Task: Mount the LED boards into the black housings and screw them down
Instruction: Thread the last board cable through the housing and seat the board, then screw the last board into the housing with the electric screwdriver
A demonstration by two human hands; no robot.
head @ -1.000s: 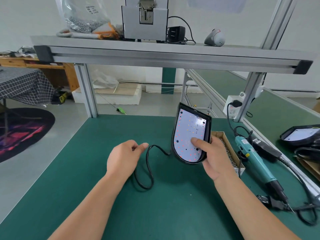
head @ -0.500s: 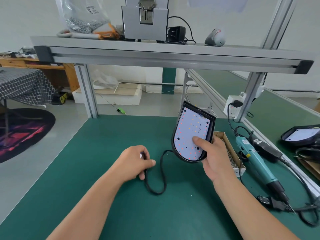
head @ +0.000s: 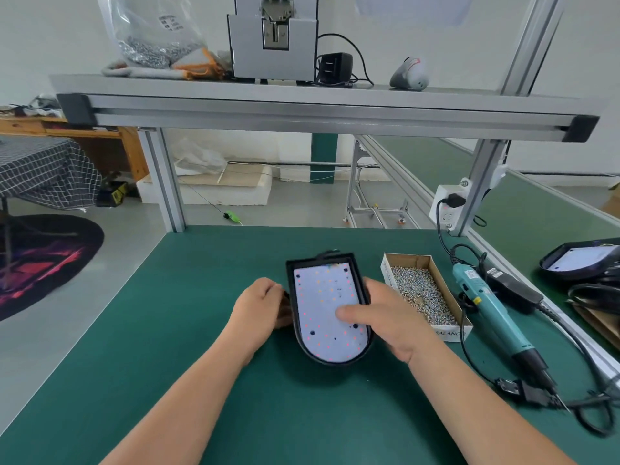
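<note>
1. A green bench mat (head: 201,330) carries the rounded black plastic housing (head: 335,361) mid-table, white LED board (head: 322,297) inside.
2. Right hand (head: 392,320) clasps its right wall, thumb on the board.
3. Left hand (head: 258,307) curls against the left wall; grip unclear.

housing (head: 318,260) on table (head: 167,330) | right hand (head: 396,325) grips it (thumb on led board (head: 322,297))

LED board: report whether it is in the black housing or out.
In: the LED board lies inside the black housing, within its rim, right hand on it.
</note>
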